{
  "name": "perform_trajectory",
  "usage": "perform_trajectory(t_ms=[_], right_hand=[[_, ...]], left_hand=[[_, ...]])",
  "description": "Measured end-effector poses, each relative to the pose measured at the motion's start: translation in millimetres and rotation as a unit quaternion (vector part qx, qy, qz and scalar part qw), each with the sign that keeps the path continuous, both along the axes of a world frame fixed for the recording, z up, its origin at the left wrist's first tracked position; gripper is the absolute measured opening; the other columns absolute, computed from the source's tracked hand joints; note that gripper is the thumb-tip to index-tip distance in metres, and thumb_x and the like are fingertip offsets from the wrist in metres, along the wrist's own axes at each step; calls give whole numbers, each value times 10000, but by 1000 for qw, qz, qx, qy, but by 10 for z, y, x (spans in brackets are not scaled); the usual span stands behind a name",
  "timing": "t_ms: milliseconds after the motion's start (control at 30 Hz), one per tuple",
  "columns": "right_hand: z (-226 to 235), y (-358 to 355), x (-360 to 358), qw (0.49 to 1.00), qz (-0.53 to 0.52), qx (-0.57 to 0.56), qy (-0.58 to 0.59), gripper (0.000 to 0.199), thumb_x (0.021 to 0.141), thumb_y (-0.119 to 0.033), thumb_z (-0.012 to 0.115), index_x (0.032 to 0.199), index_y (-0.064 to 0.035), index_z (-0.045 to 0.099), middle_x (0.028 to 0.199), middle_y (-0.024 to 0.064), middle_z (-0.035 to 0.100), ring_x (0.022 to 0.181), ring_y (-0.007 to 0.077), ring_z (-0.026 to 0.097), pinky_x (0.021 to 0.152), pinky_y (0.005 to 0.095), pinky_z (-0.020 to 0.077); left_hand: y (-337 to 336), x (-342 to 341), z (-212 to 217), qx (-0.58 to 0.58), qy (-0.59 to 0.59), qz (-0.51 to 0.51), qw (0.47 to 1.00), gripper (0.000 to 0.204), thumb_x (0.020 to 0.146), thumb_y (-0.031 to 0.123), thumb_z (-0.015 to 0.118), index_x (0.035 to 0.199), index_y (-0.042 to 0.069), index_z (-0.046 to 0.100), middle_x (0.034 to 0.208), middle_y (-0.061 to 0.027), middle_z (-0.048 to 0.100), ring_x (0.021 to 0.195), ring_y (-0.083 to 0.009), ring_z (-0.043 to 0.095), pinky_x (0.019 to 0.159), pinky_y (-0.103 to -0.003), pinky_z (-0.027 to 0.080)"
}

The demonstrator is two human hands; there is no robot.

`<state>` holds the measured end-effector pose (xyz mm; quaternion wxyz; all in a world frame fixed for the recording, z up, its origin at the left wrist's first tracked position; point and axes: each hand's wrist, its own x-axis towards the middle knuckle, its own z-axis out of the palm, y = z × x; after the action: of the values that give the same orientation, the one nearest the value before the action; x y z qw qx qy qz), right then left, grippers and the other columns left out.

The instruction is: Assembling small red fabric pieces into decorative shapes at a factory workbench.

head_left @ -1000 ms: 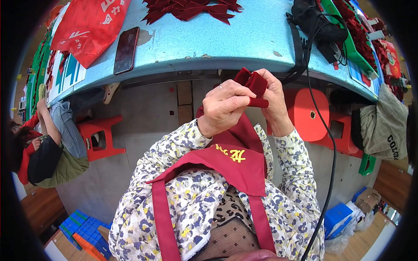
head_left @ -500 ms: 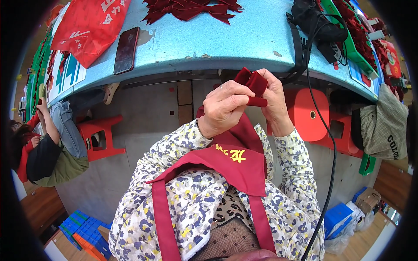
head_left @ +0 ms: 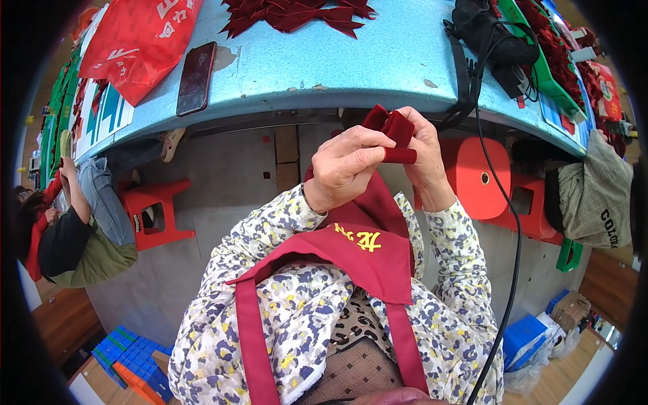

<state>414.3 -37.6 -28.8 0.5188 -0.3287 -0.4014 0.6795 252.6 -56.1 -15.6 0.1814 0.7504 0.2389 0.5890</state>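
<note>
A dark red velvet ribbon point(head_left: 399, 130), folded into loops, is held between my two hands just off the table's near edge. My left hand point(head_left: 347, 165) pinches it from the left, thumb and forefinger on its lower part, where a short end points right. On the other side, my right hand point(head_left: 426, 152) grips the loops, its fingers curled behind them and partly hidden. A pile of finished-looking dark red velvet bows point(head_left: 297, 15) lies on the light blue table point(head_left: 324, 64) beyond my hands.
On the table are a phone point(head_left: 196, 79), a red plastic bag point(head_left: 138, 50) and a black bag with cables point(head_left: 489, 34). One black cable hangs down past my right arm. Red stools point(head_left: 476, 179) stand nearby. A co-worker point(head_left: 88, 236) sits at left; green trays point(head_left: 553, 74) hold more ribbon at right.
My hands keep nearly the same place and grip on the ribbon; its short lower end has shifted very slightly right. The co-worker's hands at left have moved a little.
</note>
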Motion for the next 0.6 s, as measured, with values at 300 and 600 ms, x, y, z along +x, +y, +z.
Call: perform_trajectory(t_ms=[300,600], right_hand=[[-42,-16,15,1000,0,9,-2,102,839,-13,590,927,-40,545,857,14,619,744,51,583,654,181,477],[-49,-54,31,1000,1,10,7,107,839,-19,597,932,-42,547,865,10,617,743,50,580,651,179,475]], left_hand=[[-39,32,-22,-28,-25,16,999,298,624,-160,658,854,8,570,905,-139,673,801,-260,664,695,-327,525],[-68,30,-35,-10,-17,4,1000,314,638,-150,658,896,11,579,944,-146,662,818,-262,654,709,-326,523]])
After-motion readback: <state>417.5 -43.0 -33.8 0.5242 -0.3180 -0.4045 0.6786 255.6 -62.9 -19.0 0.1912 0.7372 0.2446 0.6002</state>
